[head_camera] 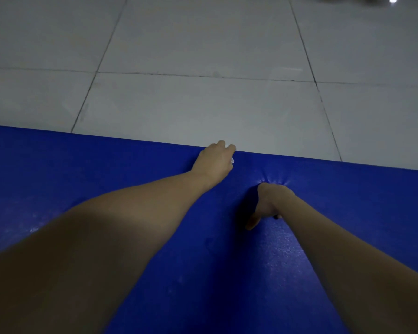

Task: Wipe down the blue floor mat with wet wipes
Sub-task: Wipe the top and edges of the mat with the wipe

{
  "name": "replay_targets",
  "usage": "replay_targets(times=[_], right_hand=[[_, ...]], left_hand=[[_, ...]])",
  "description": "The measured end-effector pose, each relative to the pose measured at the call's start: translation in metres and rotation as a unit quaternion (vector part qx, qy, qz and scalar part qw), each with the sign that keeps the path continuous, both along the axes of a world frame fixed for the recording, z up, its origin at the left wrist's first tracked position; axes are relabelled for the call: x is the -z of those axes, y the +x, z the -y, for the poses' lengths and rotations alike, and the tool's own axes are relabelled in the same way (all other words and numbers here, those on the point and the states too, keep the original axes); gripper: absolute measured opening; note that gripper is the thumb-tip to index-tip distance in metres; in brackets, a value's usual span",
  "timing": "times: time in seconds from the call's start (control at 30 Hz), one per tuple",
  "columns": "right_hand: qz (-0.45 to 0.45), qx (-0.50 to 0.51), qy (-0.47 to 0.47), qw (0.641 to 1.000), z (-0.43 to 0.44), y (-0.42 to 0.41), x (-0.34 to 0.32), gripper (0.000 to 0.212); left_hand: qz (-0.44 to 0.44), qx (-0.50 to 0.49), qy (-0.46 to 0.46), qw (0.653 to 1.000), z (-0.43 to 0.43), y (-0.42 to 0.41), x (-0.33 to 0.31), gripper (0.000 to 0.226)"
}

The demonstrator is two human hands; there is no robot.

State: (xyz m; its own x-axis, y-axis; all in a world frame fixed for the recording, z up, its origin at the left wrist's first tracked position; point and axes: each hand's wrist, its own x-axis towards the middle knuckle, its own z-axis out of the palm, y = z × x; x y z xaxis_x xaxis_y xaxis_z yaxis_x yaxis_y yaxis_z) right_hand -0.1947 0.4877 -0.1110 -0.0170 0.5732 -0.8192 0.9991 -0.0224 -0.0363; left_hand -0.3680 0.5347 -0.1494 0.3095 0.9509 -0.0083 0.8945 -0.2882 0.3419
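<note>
The blue floor mat (121, 179) fills the lower half of the view, and its far edge runs across the middle. My left hand (216, 162) reaches to that far edge with its fingers curled over a wet wipe (232, 161); only a small white sliver of the wipe shows under the hand. My right hand (267, 203) presses down on the mat a little nearer and to the right. Its thumb is spread toward me and its fingers are hidden behind the wrist. The mat dimples and creases where they push in.
Pale grey floor tiles (203, 104) with dark grout lines lie beyond the mat's far edge. A bright reflection (393, 0) and a dim blurred shape sit at the top right corner. The light is low.
</note>
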Motion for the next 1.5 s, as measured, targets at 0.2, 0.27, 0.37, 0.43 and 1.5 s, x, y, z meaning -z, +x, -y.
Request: replay_targets(times=[0.2,0.27,0.37,0.43,1.5], right_hand=[[-0.018,-0.005,0.02,1.0,0.004,0.009,0.001,0.108],[-0.018,-0.005,0.021,1.0,0.003,0.01,0.0,0.113],[-0.011,0.002,0.011,1.0,0.001,0.007,-0.002,0.115],[-0.004,-0.001,0.01,1.0,0.001,0.005,-0.003,0.113],[0.013,-0.016,0.017,1.0,-0.002,0.001,-0.001,0.096]], left_hand=[[-0.009,-0.011,-0.003,1.0,-0.01,-0.026,0.001,0.011],[-0.018,-0.036,0.0,0.999,-0.009,-0.053,0.003,0.012],[-0.044,-0.094,0.004,0.995,-0.008,-0.104,0.004,0.018],[-0.063,-0.144,0.003,0.988,-0.005,-0.138,0.004,0.021],[-0.098,-0.162,0.075,0.979,0.06,-0.178,0.019,0.02]])
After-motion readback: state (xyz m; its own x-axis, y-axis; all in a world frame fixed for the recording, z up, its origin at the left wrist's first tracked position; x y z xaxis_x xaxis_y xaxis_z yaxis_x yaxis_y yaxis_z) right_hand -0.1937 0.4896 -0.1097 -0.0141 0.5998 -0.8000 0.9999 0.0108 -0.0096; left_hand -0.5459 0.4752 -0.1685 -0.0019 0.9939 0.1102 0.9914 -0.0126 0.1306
